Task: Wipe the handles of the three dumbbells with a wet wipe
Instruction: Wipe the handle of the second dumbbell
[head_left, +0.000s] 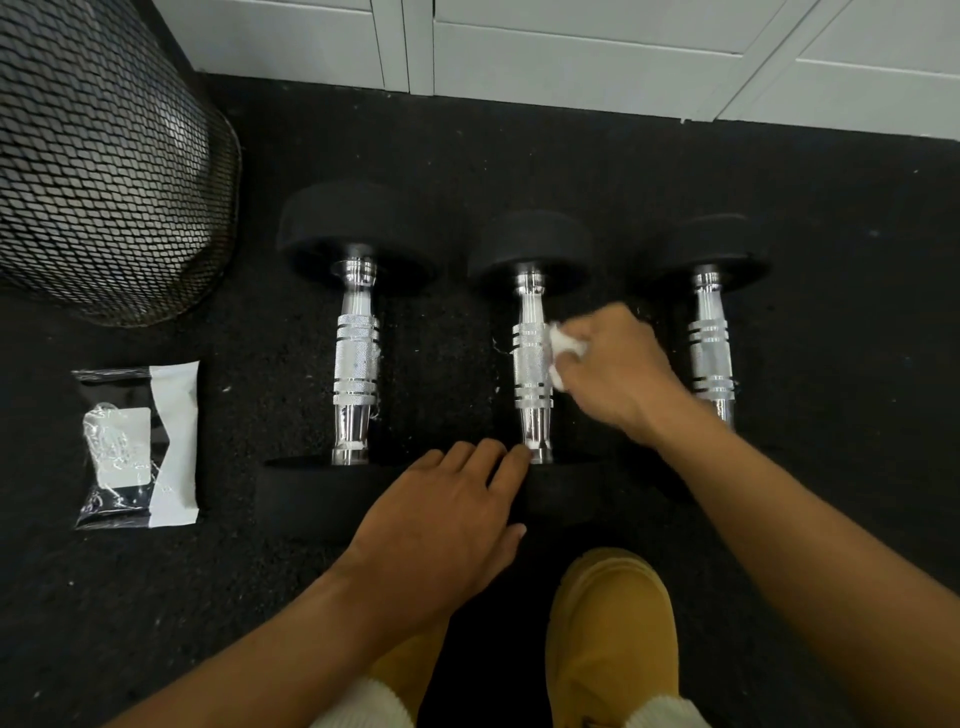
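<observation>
Three black dumbbells with chrome handles lie side by side on the black rubber floor: the left dumbbell (354, 358), the middle dumbbell (530, 358) and the right dumbbell (711, 353). My right hand (618, 374) grips a crumpled white wet wipe (562, 349) and holds it against the right side of the middle handle. Fingers straight, my left hand (447, 509) rests on the near weight of the middle dumbbell, its fingertips by the handle's base.
A black-and-white wet wipe packet (140, 447) lies on the floor at the left. A black mesh bin (98, 156) stands at the far left. White panelled doors (571, 47) line the back. My tan boots (613, 634) are at the bottom.
</observation>
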